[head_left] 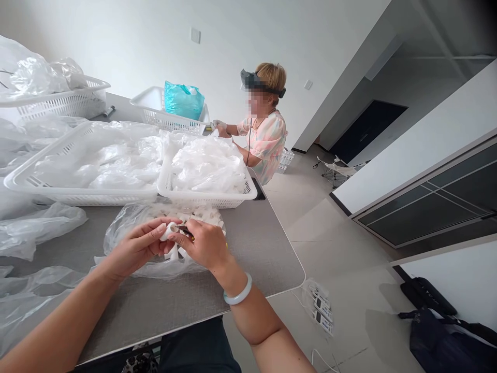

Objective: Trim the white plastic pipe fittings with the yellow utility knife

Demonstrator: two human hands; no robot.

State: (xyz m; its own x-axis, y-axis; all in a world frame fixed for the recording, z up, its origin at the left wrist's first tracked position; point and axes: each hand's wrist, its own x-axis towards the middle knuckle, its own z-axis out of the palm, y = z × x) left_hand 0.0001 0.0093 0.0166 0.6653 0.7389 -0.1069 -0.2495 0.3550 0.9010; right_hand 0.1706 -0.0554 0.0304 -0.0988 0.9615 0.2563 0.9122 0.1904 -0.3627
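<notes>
My left hand [137,244] pinches a small white hollow plastic part [167,232] with its round opening turned toward me. In my right hand [207,244] is a slim tool [188,231] with a dark handle, a bit of yellow and a thin tip that meets the part's rim. My fingers hide most of the tool, so its exact kind does not show. Both hands are over an open clear plastic bag [134,215], which lies on the grey table [256,241] and holds many small white pieces [209,213].
Behind the bag stand a large white basket [83,196] and a smaller white basket [209,198], both filled with plastic-wrapped items. A co-worker [266,129] is at the far edge, near a basket [149,111] with a teal bag [184,100]. Power strips [322,313] lie on the floor.
</notes>
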